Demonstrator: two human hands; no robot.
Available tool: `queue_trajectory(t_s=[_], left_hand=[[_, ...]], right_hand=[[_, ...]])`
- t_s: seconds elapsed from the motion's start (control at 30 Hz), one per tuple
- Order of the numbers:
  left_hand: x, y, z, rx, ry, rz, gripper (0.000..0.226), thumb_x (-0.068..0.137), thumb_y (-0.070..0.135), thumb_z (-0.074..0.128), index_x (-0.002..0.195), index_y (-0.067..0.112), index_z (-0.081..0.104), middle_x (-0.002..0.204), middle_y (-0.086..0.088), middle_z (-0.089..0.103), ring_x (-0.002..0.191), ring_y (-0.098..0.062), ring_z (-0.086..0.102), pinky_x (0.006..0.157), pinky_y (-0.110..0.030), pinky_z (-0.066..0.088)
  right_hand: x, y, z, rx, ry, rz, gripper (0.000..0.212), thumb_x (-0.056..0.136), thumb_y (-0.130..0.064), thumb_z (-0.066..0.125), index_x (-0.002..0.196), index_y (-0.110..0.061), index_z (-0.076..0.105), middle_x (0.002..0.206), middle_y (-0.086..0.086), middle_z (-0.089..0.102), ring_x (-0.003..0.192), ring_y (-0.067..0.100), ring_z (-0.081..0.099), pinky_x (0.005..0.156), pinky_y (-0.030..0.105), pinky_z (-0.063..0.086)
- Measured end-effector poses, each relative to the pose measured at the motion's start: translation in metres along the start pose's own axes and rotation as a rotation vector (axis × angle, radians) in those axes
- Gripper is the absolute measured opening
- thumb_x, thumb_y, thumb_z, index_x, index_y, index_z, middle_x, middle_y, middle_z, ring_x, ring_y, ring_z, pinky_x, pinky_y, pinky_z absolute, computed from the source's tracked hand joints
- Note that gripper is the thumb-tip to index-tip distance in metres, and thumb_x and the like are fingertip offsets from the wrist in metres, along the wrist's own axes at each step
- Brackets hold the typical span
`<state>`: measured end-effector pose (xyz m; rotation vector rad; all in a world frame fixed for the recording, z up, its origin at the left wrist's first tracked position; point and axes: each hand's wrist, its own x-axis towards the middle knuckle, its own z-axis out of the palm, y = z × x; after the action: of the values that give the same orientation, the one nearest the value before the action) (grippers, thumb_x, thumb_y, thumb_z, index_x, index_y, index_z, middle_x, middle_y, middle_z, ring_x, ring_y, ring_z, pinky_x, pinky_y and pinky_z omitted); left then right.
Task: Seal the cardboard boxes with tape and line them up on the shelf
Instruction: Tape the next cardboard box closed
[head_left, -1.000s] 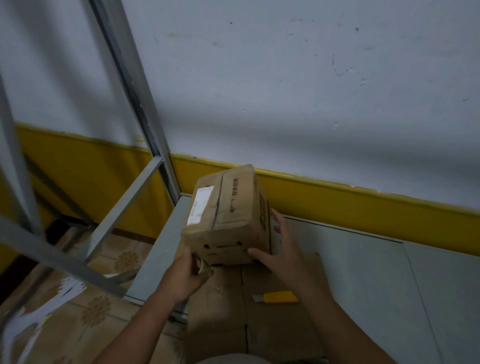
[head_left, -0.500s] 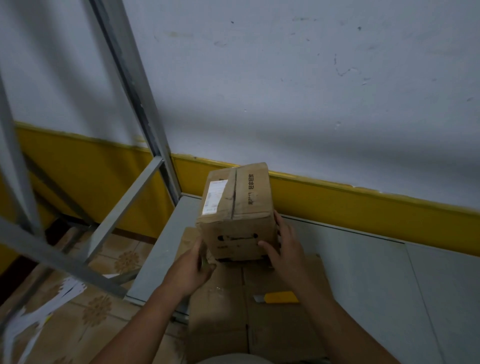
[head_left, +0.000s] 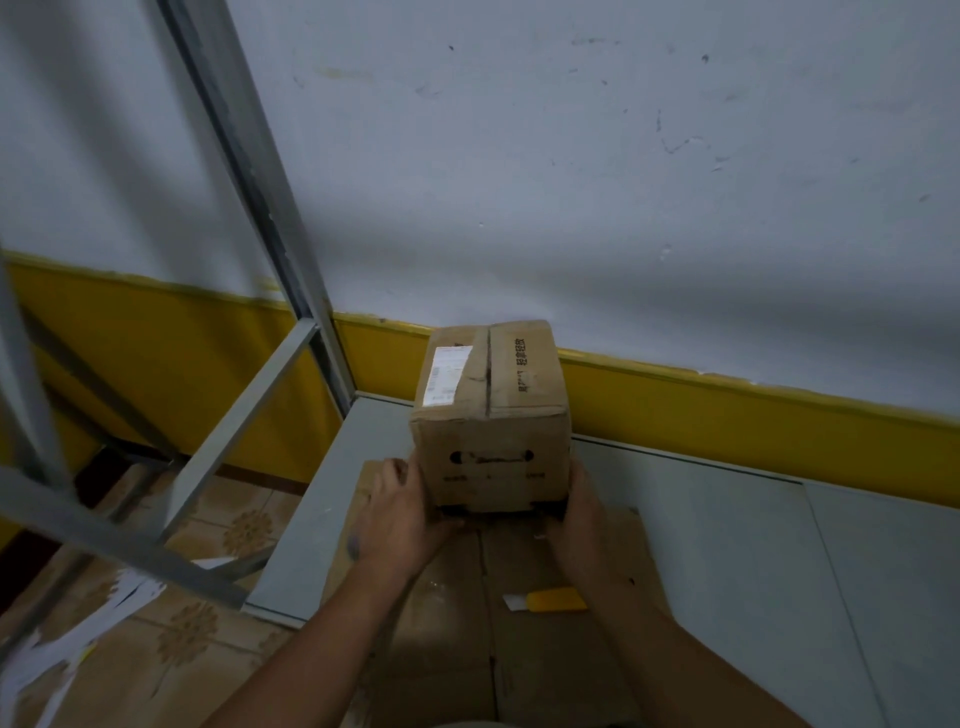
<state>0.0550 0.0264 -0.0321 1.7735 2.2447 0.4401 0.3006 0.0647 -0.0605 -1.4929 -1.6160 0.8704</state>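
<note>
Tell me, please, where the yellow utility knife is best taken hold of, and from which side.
The utility knife lies flat on the flat cardboard, pale blade end pointing left. So probably pinch its yellow handle from above, across the long sides, coming from the right.

Perhaps "轻拿轻放" on cardboard box (head_left: 491, 415)
</note>
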Motion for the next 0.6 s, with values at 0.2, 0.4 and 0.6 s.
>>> queue_trajectory(t_s=[0.2,0.4,0.6], left_hand=[[0.011,0.009,0.015,-0.189,0.027,0.01,0.079,0.08,0.063,0.067,0.147,0.03,0.042,0.129,0.0,0.063,0.117,-0.027,0.063,0.098,-0.05,0.051],[0.016,0.019,0.012,-0.302,0.064,0.13,0.075,0.091,0.013,0.073,0.152,0.036,0.036,0.123,0.001,0.071,0.107,-0.024,0.071,0.087,-0.047,0.06],[0.02,0.021,0.024,0.065,-0.092,0.2,0.078,0.093,0.006,0.062,0.154,0.037,0.026,0.117,-0.001,0.07,0.111,-0.031,0.063,0.087,-0.038,0.042]], right_hand=[[-0.006,-0.003,-0.006,0.012,0.041,-0.064,0.069,0.094,0.008,0.061,0.154,-0.018,0.041,0.145,-0.005,0.055,0.135,0.011,0.053,0.112,0.04,0.048],[-0.009,0.013,-0.042,-0.311,0.06,-0.016,0.062,0.086,0.002,0.059,0.137,-0.033,0.051,0.12,-0.005,0.06,0.102,0.014,0.061,0.085,0.04,0.057],[-0.017,0.05,-0.057,-0.454,0.031,-0.011,0.055,0.08,0.02,0.056,0.12,-0.017,0.065,0.107,0.009,0.064,0.093,0.03,0.064,0.075,0.034,0.049]])
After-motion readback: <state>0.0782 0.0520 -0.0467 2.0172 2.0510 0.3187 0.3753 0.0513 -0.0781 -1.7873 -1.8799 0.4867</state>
